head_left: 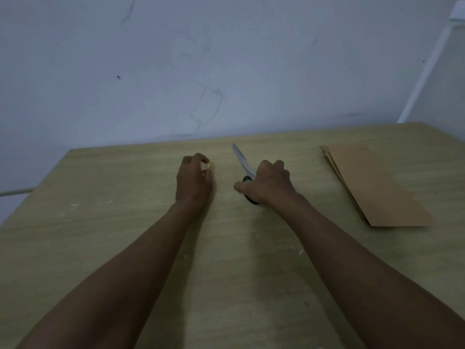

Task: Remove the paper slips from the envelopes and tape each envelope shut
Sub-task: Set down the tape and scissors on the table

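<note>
A stack of brown envelopes [372,182] lies flat on the wooden table [100,235], at the right. My left hand [193,182] rests on the table's middle, its fingers curled around a small roll of tape [206,166] that is mostly hidden. To its right, my right hand [266,183] covers the dark handles of a pair of scissors [241,158]. The silver blades lie shut and point away from me. No paper slips show.
A pale wall [201,71] rises just behind the table's far edge. A white door frame [427,71] stands at the far right. Bare tabletop stretches to the left of and in front of my arms.
</note>
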